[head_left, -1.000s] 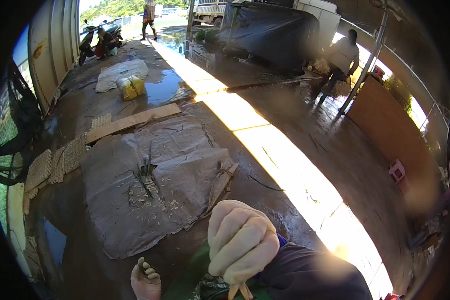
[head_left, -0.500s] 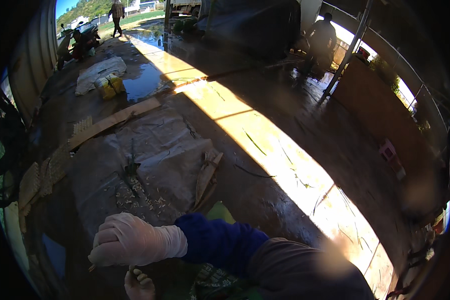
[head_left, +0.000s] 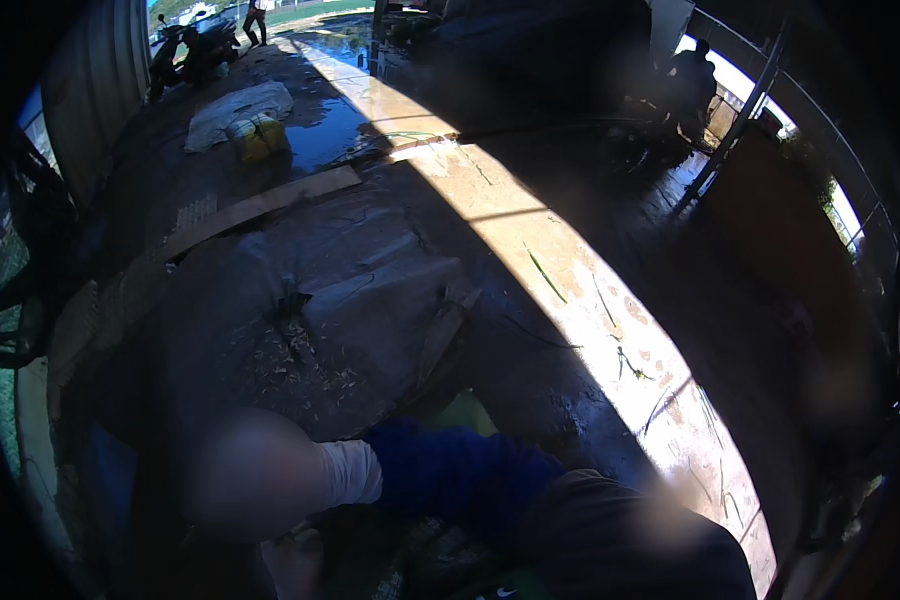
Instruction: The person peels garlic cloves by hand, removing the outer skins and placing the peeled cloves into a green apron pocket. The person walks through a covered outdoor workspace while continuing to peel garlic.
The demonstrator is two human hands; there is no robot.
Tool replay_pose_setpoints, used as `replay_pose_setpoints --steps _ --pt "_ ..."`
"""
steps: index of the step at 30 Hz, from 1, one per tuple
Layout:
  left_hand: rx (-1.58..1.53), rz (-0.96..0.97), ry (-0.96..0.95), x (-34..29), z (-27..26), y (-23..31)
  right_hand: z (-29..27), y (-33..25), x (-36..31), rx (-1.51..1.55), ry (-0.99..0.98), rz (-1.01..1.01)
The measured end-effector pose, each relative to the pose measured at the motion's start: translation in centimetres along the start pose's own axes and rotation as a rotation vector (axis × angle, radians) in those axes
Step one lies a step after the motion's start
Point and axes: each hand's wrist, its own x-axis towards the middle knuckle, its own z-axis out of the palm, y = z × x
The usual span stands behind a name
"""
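Observation:
At the lower left is my right hand, in a pale glove with a dark blue sleeve behind it. It is dim and blurred; its rounded outline is that of a closed fist, and what it holds is hidden. Just below, at the bottom edge, my left hand shows partly, its fingers curled close under the right hand. Whatever is in them cannot be made out. Beyond my hands, small pale scraps and a little dark green plant matter lie on a dark sheet spread over the ground.
A flat board edges the sheet. Farther off are a yellow bundle, a white sack, a puddle and parked scooters. Green leaves lie on a sunlit strip. One person stands far off, another near a post.
The view has swung, so the surroundings sit farther right and slightly higher, and the picture is darker. My right hand has blurred; both hands remain close together at the lower left.

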Motion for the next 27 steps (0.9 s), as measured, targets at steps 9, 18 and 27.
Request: replay_pose_setpoints --steps 9,18,27 --pt "0.06 0.119 0.068 -0.2 1.0 -1.4 1.0 7.0 -2.2 -0.198 -0.003 0.095" --pt "0.019 0.192 0.086 -0.3 0.5 -1.1 2.1 10.5 -3.9 -0.223 -0.046 0.614" --pt "-0.137 0.388 -0.179 -1.0 2.0 -0.8 2.6 3.0 -1.1 -0.059 -0.278 0.369"
